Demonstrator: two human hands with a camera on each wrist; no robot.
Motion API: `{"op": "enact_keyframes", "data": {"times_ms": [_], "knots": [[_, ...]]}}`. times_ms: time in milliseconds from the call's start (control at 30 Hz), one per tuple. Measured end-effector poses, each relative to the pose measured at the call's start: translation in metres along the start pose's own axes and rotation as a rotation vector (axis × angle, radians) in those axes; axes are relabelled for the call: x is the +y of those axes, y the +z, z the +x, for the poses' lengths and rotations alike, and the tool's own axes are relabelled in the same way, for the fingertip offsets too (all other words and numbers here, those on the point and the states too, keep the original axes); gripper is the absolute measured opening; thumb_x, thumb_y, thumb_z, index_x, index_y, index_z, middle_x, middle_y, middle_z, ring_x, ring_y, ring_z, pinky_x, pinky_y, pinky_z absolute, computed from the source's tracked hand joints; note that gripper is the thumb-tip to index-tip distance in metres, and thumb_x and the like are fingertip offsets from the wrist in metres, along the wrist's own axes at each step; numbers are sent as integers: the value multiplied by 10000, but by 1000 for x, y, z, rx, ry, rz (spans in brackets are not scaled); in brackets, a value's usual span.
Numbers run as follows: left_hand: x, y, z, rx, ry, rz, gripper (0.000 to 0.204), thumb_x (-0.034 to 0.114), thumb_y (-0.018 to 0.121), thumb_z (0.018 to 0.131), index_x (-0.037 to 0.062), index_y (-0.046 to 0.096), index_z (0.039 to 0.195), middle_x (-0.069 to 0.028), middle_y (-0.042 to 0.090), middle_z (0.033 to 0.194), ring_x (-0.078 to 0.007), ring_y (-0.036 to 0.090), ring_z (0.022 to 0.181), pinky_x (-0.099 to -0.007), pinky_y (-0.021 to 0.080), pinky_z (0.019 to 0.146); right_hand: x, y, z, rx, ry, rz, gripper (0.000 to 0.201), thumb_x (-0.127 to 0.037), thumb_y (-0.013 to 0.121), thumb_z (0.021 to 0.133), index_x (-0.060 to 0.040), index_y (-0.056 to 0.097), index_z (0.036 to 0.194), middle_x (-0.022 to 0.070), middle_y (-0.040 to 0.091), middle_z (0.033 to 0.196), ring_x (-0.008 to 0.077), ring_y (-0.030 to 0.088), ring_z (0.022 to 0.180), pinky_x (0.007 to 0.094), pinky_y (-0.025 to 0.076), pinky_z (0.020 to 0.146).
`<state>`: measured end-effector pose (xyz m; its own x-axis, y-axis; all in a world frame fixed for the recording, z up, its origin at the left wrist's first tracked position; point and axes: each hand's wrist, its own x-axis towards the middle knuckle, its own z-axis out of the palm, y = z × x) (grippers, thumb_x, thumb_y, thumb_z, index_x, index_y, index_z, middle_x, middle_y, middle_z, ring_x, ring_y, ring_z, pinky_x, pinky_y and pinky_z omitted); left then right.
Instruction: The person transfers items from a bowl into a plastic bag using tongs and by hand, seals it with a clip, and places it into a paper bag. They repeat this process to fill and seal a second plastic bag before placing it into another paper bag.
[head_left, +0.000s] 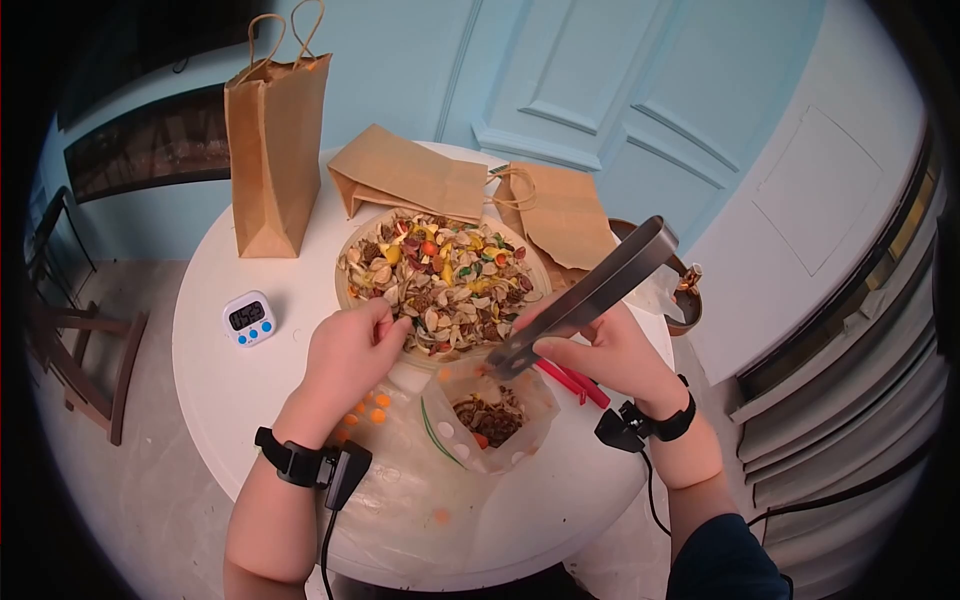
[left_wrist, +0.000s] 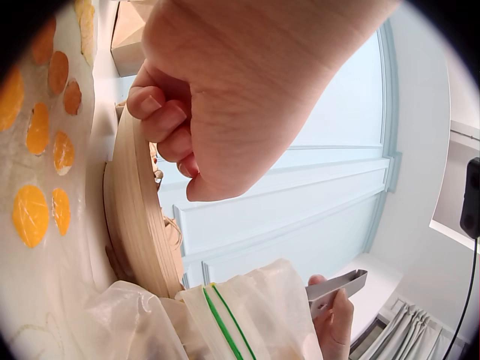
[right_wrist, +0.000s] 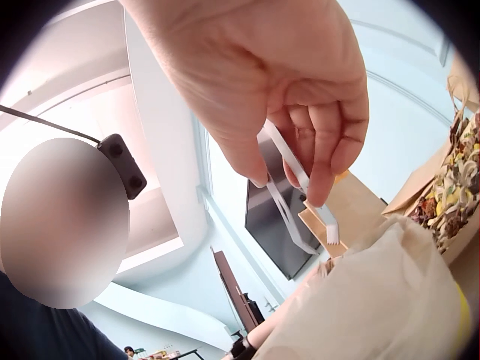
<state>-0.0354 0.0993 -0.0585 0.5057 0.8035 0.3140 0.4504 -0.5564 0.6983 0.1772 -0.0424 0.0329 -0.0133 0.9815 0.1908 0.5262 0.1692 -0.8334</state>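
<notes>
My right hand (head_left: 610,345) grips metal tongs (head_left: 590,290) between thumb and fingers, their lower tips over the mouth of a translucent zip bag (head_left: 530,430). Brown dried pieces (head_left: 490,415) lie inside that bag, and a green zip strip (left_wrist: 225,322) runs along its edge. With fingers curled in, my left hand (head_left: 355,345) is at the near left rim of a round wooden bowl (left_wrist: 135,210); nothing shows in its grasp. Mixed potpourri (head_left: 440,270) in brown, yellow, red and green fills the bowl.
Paper bags stand and lie at the back, one upright (head_left: 280,150) on the left. A white timer (head_left: 248,318) is on the left side of the round table (head_left: 220,400). Orange dots (head_left: 375,408) mark a clear sheet at the front. Red strips (head_left: 575,383) lie right of the zip bag.
</notes>
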Motion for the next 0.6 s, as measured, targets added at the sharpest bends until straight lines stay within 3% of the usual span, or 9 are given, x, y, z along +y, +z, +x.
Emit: {"op": "enact_keyframes", "data": {"times_ms": [33,100,133,333,433,600], "knots": [[-1,0,0,8,12,-8,303,234,623,849,29,487,672,-103,503,558,-242,473,501,-345,394,512,4,-2,3,0,1,0,206,-88,658,838,-14,655,1030,37,669,889,65,601,766,225,477,699],[1,-1,0,-1,0,-1,307,256,619,847,41,494,665,-110,524,566,-282,516,536,-375,416,530,18,-7,14,138,-131,-135,213,-97,659,837,-15,655,1033,33,666,878,60,595,747,231,473,696],[2,-2,0,-10,-13,7,313,277,615,846,53,502,658,-117,546,574,-322,559,571,-404,438,549,24,-11,20,174,-84,-66,228,-113,661,841,-7,646,1043,40,663,883,63,593,756,230,473,697],[3,-2,0,-15,-18,2,312,277,613,847,53,502,658,-112,544,575,-315,560,579,-400,440,555,84,-34,74,409,-40,44,257,-161,637,875,39,613,1035,49,660,839,79,605,733,218,479,668],[2,-2,0,-17,-25,2,311,274,613,846,52,501,659,-111,543,575,-314,559,577,-399,438,553,115,-48,92,384,109,74,304,-213,629,891,27,607,1076,23,647,871,70,607,771,199,479,711],[2,-2,0,-13,-16,-3,307,269,614,844,52,502,659,-109,541,570,-315,555,567,-398,435,546,129,-47,101,345,161,97,311,-239,631,890,19,615,1063,14,642,858,53,598,756,179,456,653]]}}
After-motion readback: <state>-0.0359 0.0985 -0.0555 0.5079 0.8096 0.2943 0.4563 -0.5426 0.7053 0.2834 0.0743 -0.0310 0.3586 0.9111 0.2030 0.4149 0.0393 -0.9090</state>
